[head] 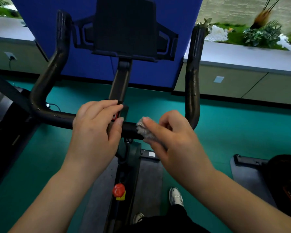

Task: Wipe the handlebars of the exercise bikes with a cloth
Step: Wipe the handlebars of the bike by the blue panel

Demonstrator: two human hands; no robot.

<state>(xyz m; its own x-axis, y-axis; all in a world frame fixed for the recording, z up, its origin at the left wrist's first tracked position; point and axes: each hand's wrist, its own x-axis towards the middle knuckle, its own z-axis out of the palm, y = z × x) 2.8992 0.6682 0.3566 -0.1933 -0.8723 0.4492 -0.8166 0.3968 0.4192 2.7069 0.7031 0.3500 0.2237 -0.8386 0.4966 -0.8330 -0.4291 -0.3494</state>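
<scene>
The handlebar (pixel 54 115) is a black U-shaped bar spanning the middle of the frame, with its two ends rising toward the upper left and upper right. The left hand (pixel 95 130) rests on the crossbar just left of centre, fingers laid over the top and thumb curled under the front, gripping the bar. The cloth (pixel 142 127), grey and bunched, lies pressed on the crossbar right of centre. The right hand (pixel 171 140) pinches the cloth between thumb and curled fingers. A red knob (pixel 118 190) sits on the frame at lower centre. A shoe (pixel 176 196) stands at lower right.
</scene>
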